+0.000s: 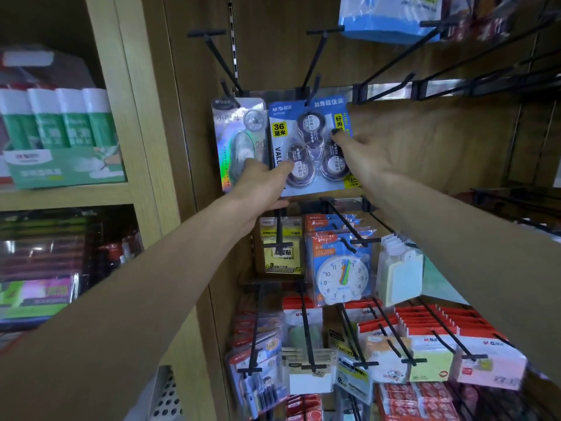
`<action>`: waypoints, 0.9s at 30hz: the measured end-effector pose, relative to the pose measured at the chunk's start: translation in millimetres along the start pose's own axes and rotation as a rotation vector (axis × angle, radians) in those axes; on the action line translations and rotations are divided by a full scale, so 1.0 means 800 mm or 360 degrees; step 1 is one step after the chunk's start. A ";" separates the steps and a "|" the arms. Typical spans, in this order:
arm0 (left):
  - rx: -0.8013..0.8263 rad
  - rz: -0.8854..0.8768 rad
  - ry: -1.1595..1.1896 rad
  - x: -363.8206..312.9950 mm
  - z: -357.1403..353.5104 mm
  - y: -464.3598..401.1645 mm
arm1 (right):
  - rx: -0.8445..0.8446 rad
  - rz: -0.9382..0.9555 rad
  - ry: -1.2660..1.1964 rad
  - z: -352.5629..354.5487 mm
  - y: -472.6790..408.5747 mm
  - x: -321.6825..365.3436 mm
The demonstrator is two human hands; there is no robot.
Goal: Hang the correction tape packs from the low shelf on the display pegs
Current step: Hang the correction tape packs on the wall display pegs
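Observation:
A blue correction tape pack with three round tape cases hangs on a black peg against the wooden back panel. My left hand grips its lower left corner, thumb on the front. My right hand pinches the pack's right edge at mid height. A silver holographic correction tape pack hangs right beside it on the left, on another black peg.
Bare black pegs jut out to the upper right. Below hang sticky notes, a clock toy pack and red-topped packs on more pegs. Glue sticks fill the cabinet at left.

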State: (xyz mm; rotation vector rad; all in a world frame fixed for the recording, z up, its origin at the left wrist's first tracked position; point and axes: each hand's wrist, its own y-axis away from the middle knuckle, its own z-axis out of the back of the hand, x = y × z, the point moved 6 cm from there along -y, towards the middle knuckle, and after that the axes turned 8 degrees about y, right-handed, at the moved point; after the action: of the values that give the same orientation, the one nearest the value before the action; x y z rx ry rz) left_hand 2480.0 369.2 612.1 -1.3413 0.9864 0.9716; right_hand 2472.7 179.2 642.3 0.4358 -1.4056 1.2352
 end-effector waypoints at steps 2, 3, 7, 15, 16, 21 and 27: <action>-0.0036 -0.0058 -0.0185 -0.002 0.003 0.009 | 0.0031 0.0018 0.0172 -0.001 0.001 -0.004; -0.0045 -0.0086 -0.0317 -0.004 0.005 0.013 | 0.0029 0.0045 0.0249 0.000 0.002 -0.006; -0.0060 -0.0128 -0.0589 -0.007 0.013 0.033 | -0.0046 0.0143 0.0389 0.010 0.009 -0.016; -0.0161 -0.0414 -0.0566 0.020 0.024 0.078 | -0.0169 0.0616 0.0183 0.020 0.074 -0.021; -0.0177 -0.0518 -0.0570 0.023 0.025 0.088 | -0.0185 0.0703 0.0199 0.018 0.088 -0.020; -0.0195 -0.1016 -0.0732 0.035 0.035 0.154 | -0.0332 0.1216 0.0586 0.005 0.175 -0.007; -0.0158 -0.0967 -0.0824 0.113 0.096 0.213 | 0.0008 0.1191 0.0525 -0.053 0.274 -0.053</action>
State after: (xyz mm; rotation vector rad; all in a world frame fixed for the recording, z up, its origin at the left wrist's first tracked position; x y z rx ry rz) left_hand 2345.4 445.9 473.8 -1.2649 0.1189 0.8308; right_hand 2324.2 281.4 504.0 -0.3258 -1.3091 1.8049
